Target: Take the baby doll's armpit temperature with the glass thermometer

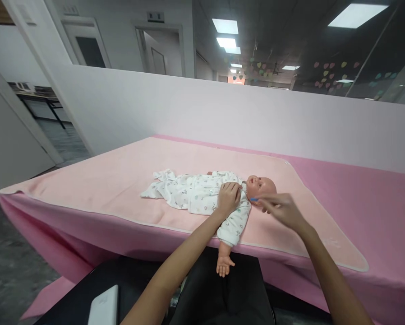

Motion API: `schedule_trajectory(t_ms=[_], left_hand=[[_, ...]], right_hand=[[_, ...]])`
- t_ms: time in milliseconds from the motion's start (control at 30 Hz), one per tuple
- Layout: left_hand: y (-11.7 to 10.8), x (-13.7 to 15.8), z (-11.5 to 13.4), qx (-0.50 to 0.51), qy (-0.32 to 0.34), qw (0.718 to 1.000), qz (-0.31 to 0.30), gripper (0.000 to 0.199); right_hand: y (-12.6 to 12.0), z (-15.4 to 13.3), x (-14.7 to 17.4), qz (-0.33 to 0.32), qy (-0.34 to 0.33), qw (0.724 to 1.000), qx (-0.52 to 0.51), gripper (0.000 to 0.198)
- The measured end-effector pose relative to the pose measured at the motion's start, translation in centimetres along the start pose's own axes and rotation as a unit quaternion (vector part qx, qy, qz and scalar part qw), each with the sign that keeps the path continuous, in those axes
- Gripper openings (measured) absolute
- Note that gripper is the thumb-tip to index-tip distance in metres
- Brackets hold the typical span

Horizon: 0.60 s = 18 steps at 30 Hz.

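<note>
A baby doll (202, 194) in a white patterned outfit lies on its back, its bald head (262, 184) to the right. My left hand (228, 197) rests on the doll's chest, its fingers curled on the shirt near the collar. Beside the doll's cheek and neck is my right hand (282, 208), pinching a thin blue stick (254, 199). Most of the stick is hidden by the fingers, and I cannot make out its exact kind. The doll's near arm (225, 257) hangs over the table's edge toward my lap.
A light pink mat (114, 180) lies under the doll on a darker pink cloth (385, 216). Behind it rises a low white wall (223, 108) with glass above. A white flat object (104, 307) rests on the dark surface at lower left.
</note>
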<state>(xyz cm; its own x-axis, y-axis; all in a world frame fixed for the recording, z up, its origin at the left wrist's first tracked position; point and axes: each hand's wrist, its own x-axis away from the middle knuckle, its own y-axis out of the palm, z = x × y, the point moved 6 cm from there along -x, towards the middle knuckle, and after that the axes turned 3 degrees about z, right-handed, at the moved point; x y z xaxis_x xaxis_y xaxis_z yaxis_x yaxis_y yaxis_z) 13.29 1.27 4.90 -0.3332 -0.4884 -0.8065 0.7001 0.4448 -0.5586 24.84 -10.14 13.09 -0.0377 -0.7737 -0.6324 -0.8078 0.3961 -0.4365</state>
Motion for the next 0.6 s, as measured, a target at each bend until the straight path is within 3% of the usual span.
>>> schedule_trajectory(t_ms=[133, 300, 467, 600], left_hand=[[-0.1, 0.0, 0.0, -0.002, -0.002, 1.000, -0.003, 0.013], [-0.3, -0.2, -0.3, -0.025, -0.029, 0.999, 0.018, 0.017], [-0.5, -0.3, -0.4, -0.038, -0.051, 0.997, 0.033, 0.015], [-0.3, -0.3, -0.4, -0.026, -0.043, 0.998, 0.026, 0.014]], right_hand=[[-1.4, 2.0, 0.6, 0.107, 0.101, 0.984, -0.100, 0.035], [-2.1, 2.3, 1.2, 0.122, 0.120, 0.982, -0.076, 0.020], [-2.5, 1.1, 0.9, 0.102, 0.106, 0.984, -0.103, 0.036], [-1.6, 1.2, 0.5, 0.083, 0.098, 0.988, -0.085, 0.028]])
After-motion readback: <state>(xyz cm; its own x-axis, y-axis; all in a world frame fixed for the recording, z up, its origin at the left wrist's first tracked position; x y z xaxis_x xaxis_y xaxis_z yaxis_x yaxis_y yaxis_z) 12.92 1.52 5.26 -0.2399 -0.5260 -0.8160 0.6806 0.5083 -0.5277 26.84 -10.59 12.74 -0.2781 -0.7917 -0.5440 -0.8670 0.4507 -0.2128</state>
